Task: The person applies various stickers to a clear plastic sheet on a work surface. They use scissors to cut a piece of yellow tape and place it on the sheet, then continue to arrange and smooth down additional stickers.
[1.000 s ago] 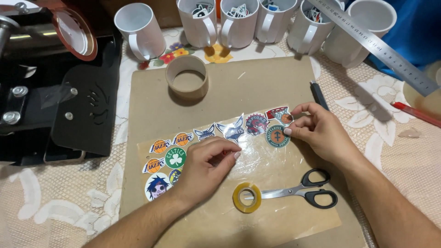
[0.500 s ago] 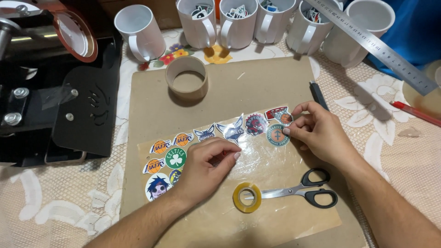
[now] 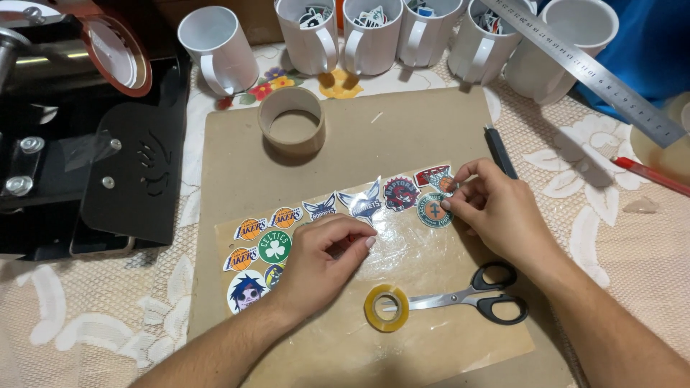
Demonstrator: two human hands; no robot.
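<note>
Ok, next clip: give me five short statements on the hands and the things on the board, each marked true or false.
1. The right hand pinches a small sticker at the right end of the sticker row. True.
2. The left hand holds the scissors. False: the scissors lie untouched on the board; the left hand rests on the clear film.
3. The yellow tape roll lies at the scissors' blade tips. True.
4. The brown cardboard ring is stacked on the yellow tape roll. False: it stands apart, at the board's far side.
5. All the white mugs are empty. False: several hold stickers.

Bright, even light; sharp focus.
</note>
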